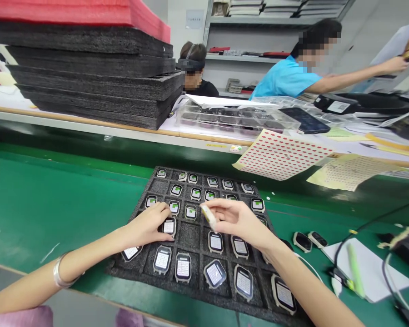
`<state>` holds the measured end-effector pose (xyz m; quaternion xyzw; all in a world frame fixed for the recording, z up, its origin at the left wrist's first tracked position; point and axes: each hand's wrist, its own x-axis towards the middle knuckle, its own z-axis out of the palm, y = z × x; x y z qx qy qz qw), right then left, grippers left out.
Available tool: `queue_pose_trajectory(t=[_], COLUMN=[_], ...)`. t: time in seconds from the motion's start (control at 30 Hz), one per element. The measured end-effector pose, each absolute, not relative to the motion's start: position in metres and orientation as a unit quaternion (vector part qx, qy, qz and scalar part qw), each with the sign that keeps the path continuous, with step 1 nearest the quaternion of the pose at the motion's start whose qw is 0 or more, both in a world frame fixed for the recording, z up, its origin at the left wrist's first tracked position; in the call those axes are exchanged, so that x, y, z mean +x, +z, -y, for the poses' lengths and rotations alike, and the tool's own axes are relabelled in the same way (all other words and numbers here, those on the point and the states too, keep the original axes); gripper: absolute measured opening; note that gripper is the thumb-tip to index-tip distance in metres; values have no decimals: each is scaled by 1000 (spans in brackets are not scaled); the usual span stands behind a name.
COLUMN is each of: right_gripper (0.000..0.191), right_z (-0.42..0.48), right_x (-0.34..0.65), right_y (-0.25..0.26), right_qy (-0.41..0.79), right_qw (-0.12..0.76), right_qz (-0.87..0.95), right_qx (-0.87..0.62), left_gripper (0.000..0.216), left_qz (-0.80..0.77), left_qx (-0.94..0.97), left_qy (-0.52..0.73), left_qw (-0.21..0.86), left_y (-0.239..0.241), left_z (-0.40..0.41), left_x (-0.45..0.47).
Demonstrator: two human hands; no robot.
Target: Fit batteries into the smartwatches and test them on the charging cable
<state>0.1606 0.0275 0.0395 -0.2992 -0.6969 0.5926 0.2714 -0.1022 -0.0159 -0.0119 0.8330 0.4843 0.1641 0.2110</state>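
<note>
head view first: what is in the right hand [236, 221]?

"a pale-sided watch [209, 217]. the grip pinches it between thumb and fingers, tilted nearly edge-on, above the black foam tray [139, 269]."

"and the left hand [149, 225]?"

"thumb and fingers are parted around a white-screened watch [169, 226] that lies in the foam tray. i can't tell whether that grip presses on it."

"so which step is this?"

"i'd judge it to be handling the watches singly, either lifting this one out or setting it in. one moment doesn't settle which."

"what does the next move call for?"

"if it goes down, turning it flat, screen up, and lining it up with a bare compartment [188, 236]; that one is just right of the white-screened watch. the foam tray lies flat on the green tabletop [61, 195], so i'd expect a light touch to do."
</note>
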Motion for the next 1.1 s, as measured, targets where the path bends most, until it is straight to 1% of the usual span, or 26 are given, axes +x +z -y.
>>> queue_pose_trajectory(t=[0.1, 0.17, 0.23, 0.3, 0.37, 0.43, 0.53, 0.67, 0.77, 0.87, 0.97, 1.03, 1.1], right_gripper=[48, 49, 45, 43, 44, 46, 50, 54, 51, 45, 43, 43, 38], right_z=[-22, -18, -14, -10, -8, -7, -5, -2, 1, 6, 10, 10, 9], right_x=[166, 165, 162, 158, 155, 153, 152, 154, 155, 156, 158, 160, 162], right_y=[54, 61, 64, 62, 56, 50, 43, 41, 42, 45, 50, 52, 53], right_qy=[638, 655, 675, 688, 689, 684, 667, 656, 633, 613, 618, 615, 602], right_qw=[358, 394, 404, 398, 387, 378, 379, 384, 390, 401, 406, 413, 425], right_qz=[627, 597, 569, 552, 546, 545, 548, 558, 579, 592, 586, 585, 591], right_qx=[-265, -245, -238, -253, -280, -305, -333, -333, -334, -336, -331, -328, -328], left_gripper=[39, 43, 45, 45, 45, 46, 47, 39, 37, 44, 49, 48, 47], left_qz=[-445, -393, -332, -281, -250, -247, -269, -267, -272, -293, -305, -295, -278], left_qx=[732, 640, 579, 551, 525, 490, 439, 384, 373, 381, 388, 386, 383], left_qy=[308, 411, 507, 583, 629, 639, 594, 554, 547, 527, 517, 516, 513], left_qw=[414, 517, 545, 527, 516, 539, 618, 689, 698, 701, 699, 706, 716], left_y=[12, 35, 59, 79, 90, 93, 89, 81, 74, 67, 64, 64, 66], left_z=[17, 18, 19, 21, 22, 20, 15, 6, 2, 0, 1, 2, 3], left_x=[-96, -88, -79, -71, -65, -62, -62, -63, -60, -55, -54, -56, -56])
